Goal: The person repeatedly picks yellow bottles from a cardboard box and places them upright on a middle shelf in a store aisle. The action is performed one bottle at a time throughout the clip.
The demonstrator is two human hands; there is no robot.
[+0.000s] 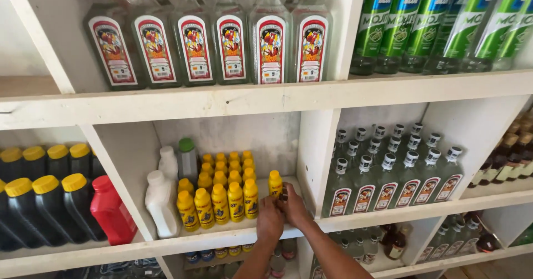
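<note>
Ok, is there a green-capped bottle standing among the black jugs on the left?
No, the black jugs all wear yellow caps; the green-capped bottle stands behind the small yellow bottles.

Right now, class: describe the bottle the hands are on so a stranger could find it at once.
Find the white shelf under the row of clear bottles. Its middle bay holds yellow bottles. Both hands meet at one yellow bottle, standing apart on the right.

yellow bottles, red jug, white shelf
</note>
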